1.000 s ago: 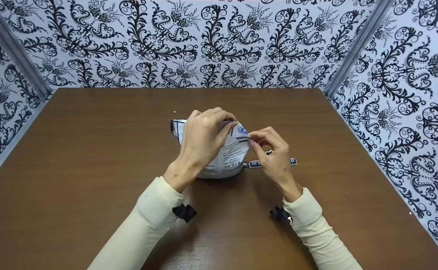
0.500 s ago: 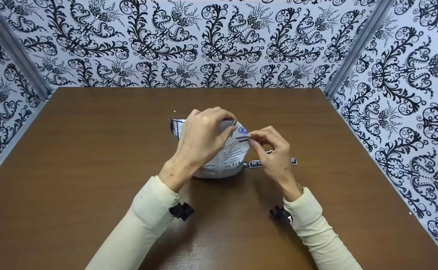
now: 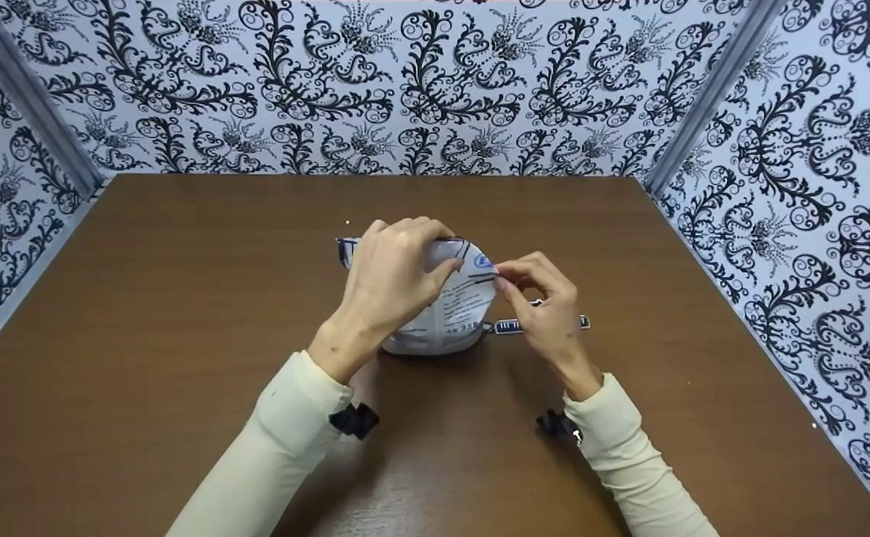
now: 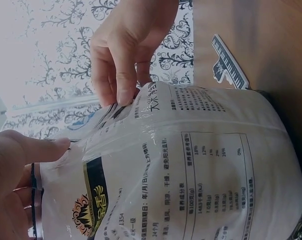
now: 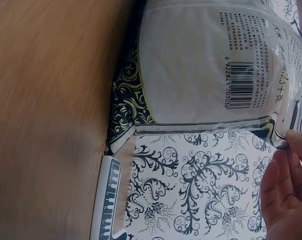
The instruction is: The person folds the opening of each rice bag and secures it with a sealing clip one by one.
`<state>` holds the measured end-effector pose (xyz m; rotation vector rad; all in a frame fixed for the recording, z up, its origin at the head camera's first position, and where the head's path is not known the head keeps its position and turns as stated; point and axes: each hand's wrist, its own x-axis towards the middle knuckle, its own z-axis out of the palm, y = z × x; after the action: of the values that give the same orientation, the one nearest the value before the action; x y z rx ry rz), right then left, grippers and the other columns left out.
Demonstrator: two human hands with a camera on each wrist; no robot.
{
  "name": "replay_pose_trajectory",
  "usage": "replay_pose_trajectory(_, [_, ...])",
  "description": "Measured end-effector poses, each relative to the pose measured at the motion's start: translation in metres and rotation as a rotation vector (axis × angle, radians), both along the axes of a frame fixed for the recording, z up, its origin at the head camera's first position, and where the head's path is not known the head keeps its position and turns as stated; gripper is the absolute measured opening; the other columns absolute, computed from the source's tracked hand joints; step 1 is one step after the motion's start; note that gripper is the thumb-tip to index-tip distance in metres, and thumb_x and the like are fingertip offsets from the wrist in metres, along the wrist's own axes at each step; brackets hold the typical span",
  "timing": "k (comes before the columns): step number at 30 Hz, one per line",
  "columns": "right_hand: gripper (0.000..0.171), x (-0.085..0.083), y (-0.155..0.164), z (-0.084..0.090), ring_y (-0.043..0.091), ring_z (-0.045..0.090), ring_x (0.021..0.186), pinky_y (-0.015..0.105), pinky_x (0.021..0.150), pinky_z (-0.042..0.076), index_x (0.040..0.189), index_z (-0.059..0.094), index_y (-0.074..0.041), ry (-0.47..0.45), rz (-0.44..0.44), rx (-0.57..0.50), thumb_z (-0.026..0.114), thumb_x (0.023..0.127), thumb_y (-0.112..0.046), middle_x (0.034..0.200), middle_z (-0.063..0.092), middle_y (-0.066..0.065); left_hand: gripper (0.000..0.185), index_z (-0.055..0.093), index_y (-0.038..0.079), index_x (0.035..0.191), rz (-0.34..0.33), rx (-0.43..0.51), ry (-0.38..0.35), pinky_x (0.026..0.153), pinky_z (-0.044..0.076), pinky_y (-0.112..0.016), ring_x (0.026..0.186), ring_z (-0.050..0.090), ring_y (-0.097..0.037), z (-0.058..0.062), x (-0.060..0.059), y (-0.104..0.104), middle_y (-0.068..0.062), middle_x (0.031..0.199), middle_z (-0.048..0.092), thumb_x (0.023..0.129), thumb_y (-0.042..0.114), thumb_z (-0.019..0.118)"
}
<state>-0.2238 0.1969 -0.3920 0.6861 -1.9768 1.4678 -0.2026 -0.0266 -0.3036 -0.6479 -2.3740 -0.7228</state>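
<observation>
Left wrist view, rice-labelled bag [image 4: 163, 165], bulging, upright

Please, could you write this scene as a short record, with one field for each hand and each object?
Bag: pale, printed, standing on the table
Left grip: at the bag's top edge, thumb in front, fingers behind
Right grip: pinches the bag's right edge
Keyboard-patterned piece: on the table, right of the bag; contact unclear
Walls: dark scrolls on white

The bag [image 3: 446, 332] stands on the table [image 3: 196, 298], left of the clip [image 3: 508, 326].
</observation>
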Motion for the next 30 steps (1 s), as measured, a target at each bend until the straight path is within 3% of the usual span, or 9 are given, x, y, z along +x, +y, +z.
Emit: replay_pose_trajectory(30, [0.012,-0.0017,0.0092,0.0006,0.010,0.065,0.085,0.019,0.073,0.054,0.102,0.079,-0.008,-0.080,0.006,0.037,0.077,0.091,-0.003,0.093,0.068,0.009,0.016,0.080,0.014,0.102,0.004,0.054,0.020,0.072,0.046,-0.036,0.092,0.077,-0.019,-0.0041,-0.0023,0.0019,-0.001,0.100,0.081,0.088,0.020,0.083])
